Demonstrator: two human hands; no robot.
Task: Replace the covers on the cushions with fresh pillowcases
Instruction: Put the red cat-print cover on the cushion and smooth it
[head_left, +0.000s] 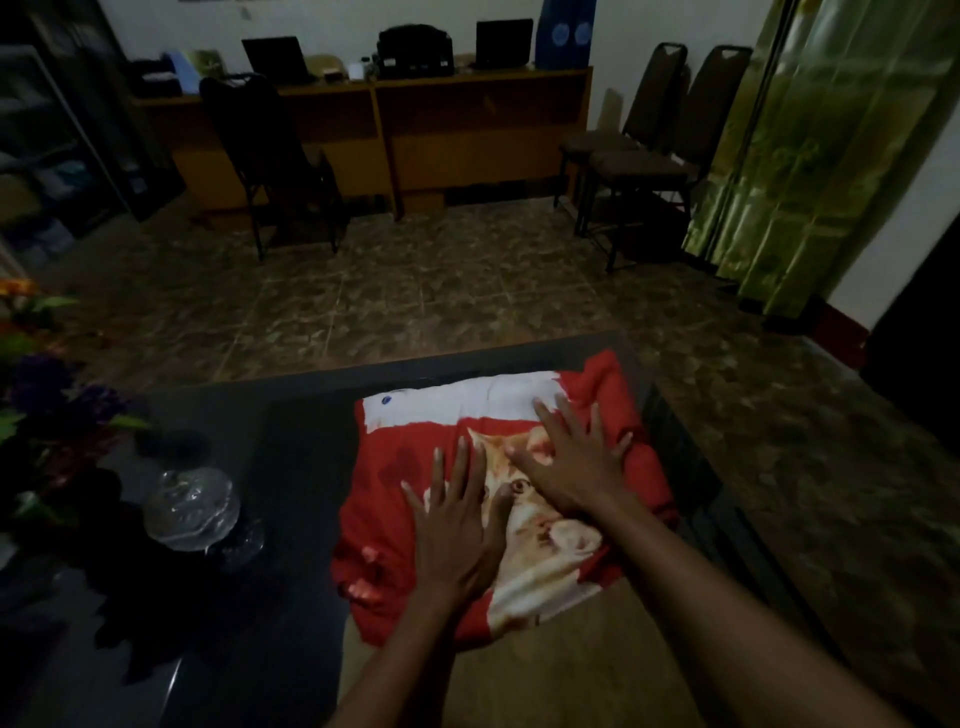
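I have the red cat-print pillowcase lying on the dark counter, right of the glass bowl. My left hand and right hand press it flat, fingers spread wide, holding nothing. If I push unevenly, I expect the cloth to bunch or slide toward the bowl.

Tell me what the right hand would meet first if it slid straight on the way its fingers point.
The right hand lies flat on the red cat-print pillowcase, fingers pointing away and slightly left. Sliding on, it would likely cross the pillowcase's white band first, then the dark table beyond its far edge.
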